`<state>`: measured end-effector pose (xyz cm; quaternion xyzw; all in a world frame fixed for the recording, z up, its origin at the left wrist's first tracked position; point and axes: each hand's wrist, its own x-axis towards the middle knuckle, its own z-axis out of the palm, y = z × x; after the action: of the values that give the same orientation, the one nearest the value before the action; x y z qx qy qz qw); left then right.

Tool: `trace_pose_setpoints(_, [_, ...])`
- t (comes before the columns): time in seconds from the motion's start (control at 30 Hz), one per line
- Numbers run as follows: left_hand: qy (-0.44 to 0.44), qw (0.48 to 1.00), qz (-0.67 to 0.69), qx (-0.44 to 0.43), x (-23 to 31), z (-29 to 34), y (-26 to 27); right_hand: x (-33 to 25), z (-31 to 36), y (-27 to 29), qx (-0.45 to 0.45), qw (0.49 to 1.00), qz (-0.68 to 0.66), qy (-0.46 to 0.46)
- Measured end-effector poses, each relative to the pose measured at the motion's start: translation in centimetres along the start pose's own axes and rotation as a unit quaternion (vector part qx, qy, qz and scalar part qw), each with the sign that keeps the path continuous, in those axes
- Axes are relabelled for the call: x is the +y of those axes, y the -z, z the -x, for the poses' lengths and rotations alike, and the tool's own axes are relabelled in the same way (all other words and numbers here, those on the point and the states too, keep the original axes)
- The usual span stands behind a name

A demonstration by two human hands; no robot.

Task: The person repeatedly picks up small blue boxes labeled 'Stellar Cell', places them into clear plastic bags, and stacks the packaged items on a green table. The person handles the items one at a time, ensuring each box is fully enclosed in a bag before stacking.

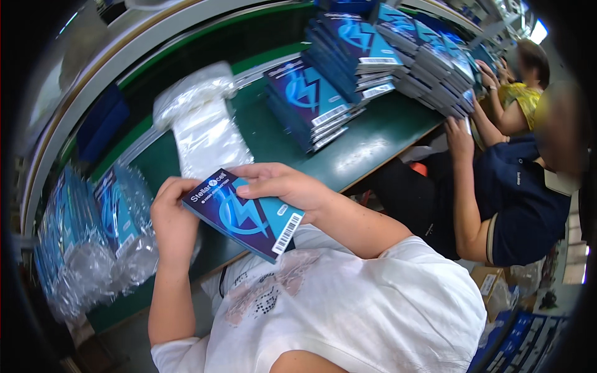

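In front of my chest is a flat blue and purple battery box (242,214) with a lightning-bolt design and a white barcode label at its lower end. My right hand (283,186) grips it along its upper right edge, thumb on the printed face and fingers behind. At the box's left corner, my left hand (174,202) is closed against the edge, its fingertips partly hidden. Just beyond both hands lies a pile of clear plastic bags (208,140) on the green table (249,121).
Clear-wrapped boxes (115,214) stand in rows at the left. Stacks of unwrapped boxes (308,96) rise on the table's right, with more stacks (426,62) farther along. A co-worker in a dark shirt (522,193) reaches to those, beside another in yellow (519,102). A raised rail runs behind.
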<state>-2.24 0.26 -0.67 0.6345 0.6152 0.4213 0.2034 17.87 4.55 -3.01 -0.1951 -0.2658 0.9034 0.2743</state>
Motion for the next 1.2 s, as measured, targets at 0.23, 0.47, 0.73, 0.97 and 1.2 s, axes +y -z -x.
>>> trace_pose_setpoints(0.23, [0.201, 0.929, 0.312, -0.001, -0.2, 0.3, -0.2, -1.2, 1.1, 0.8, 0.017, 0.994, 0.112, 0.012])
trace_pose_setpoints(0.47, [0.129, 0.980, 0.142, -0.058, 0.4, 0.2, 0.6, 0.4, -0.2, 0.3, 0.139, 0.953, 0.202, 0.176])
trace_pose_setpoints(0.73, [0.176, 0.952, 0.251, -0.015, 2.3, 1.5, -0.2, 1.0, 0.1, -2.0, 0.224, 0.914, 0.207, 0.267])
trace_pose_setpoints(0.97, [0.182, 0.828, 0.530, 0.028, 1.4, 0.0, -0.9, -0.1, 0.3, -2.3, 0.150, 0.867, 0.448, 0.162])
trace_pose_setpoints(1.2, [0.174, 0.813, 0.546, -0.098, 4.5, 2.5, -0.9, -2.4, 0.0, -3.2, 0.095, 0.661, 0.590, 0.453])
